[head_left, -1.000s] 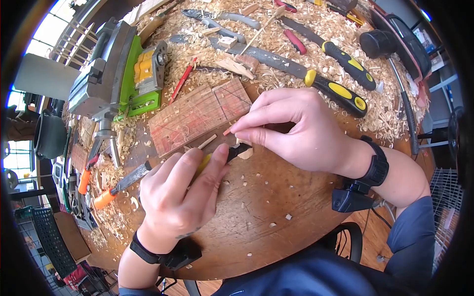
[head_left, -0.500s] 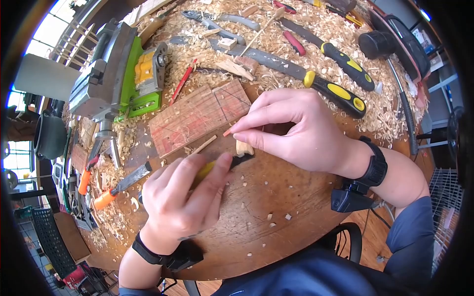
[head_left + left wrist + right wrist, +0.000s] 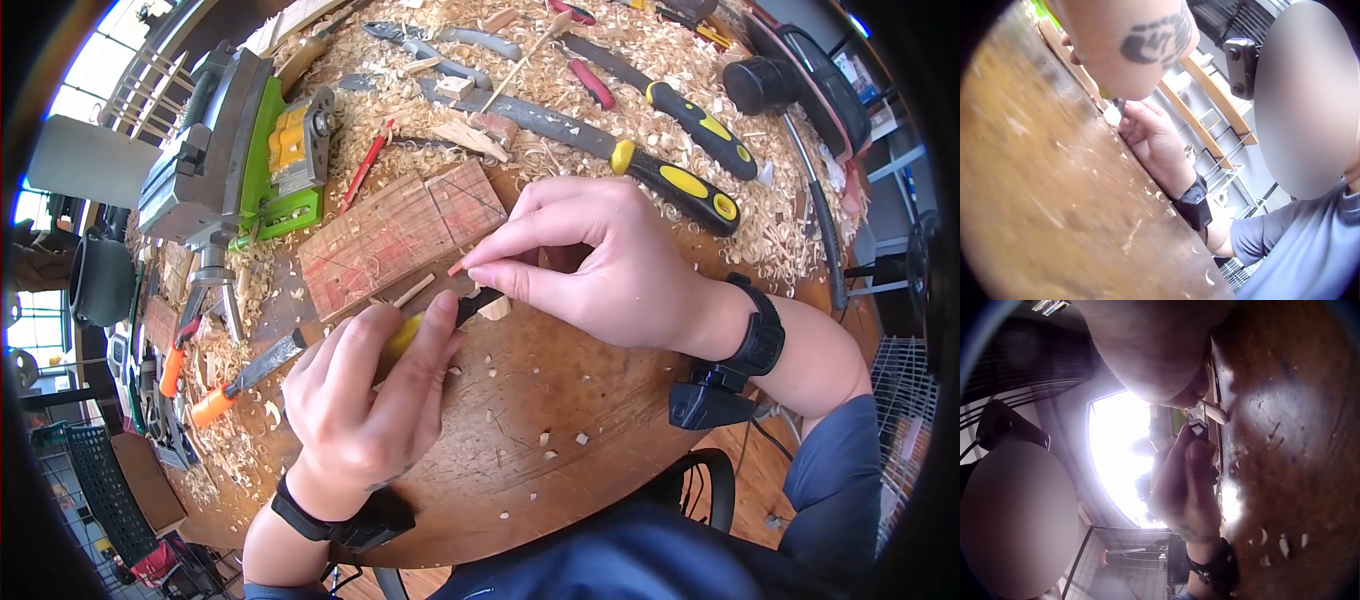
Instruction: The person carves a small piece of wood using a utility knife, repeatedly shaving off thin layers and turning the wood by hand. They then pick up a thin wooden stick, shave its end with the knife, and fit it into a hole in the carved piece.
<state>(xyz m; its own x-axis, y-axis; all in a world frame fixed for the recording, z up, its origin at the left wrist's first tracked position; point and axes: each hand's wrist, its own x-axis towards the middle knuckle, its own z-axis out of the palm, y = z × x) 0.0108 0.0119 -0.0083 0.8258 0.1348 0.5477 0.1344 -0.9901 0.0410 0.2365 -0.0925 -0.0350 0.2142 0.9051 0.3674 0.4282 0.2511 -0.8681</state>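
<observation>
My left hand (image 3: 360, 400) grips a knife with a yellow handle (image 3: 402, 338), its dark front end pointing right toward my other hand. Thumb and index finger of my right hand (image 3: 610, 265) pinch a small wooden stick, its red end (image 3: 457, 268) poking out past the fingertips. Below the right thumb shows the stick's pale end (image 3: 495, 308), and the knife's dark blade (image 3: 478, 302) lies across it in the head view. Most of the stick is hidden by the fingers. From the right wrist, the pale wood end (image 3: 1215, 412) appears close above the knife tip (image 3: 1198, 429).
A red-stained wooden block (image 3: 400, 240) lies just beyond the hands, a thin stick (image 3: 414, 290) before it. A vise (image 3: 205, 150) stands at left beside an orange-handled chisel (image 3: 245, 382). Yellow-and-black-handled saws (image 3: 690, 190) rest among shavings behind. Small chips (image 3: 545, 439) dot the worn tabletop.
The knife slid down past the stick's pale end half a second ago, then came back up over it. A fresh chip appeared on the table. The right hand stayed nearly still.
</observation>
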